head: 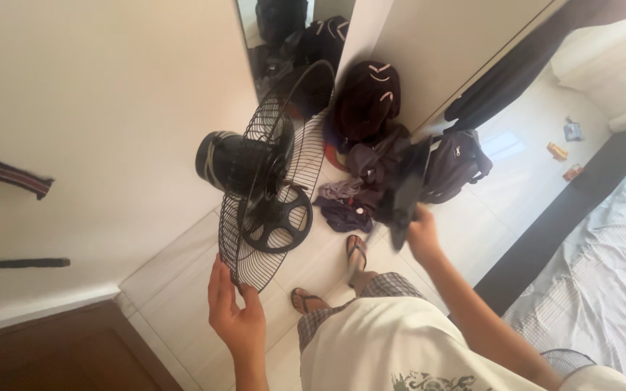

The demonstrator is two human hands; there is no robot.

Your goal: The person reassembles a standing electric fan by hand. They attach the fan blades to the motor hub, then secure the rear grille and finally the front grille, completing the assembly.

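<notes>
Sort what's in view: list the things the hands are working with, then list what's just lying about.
In hand:
- left hand gripping the rim of the black wire fan guard
- fan motor housing behind the guard
- right hand holding a dark, motion-blurred piece, too blurred to identify

Lying about:
- dark bag against the wall
- backpack
- crumpled clothes
- small items on the floor

One black round wire fan guard (273,181) on one black fan motor (226,163). One dark blurred fan blade (403,192). Two bare hands: left hand (235,313), right hand (423,233). Two sandalled feet. Two dark backpacks. Three small packets on white tile floor (523,181).
</notes>
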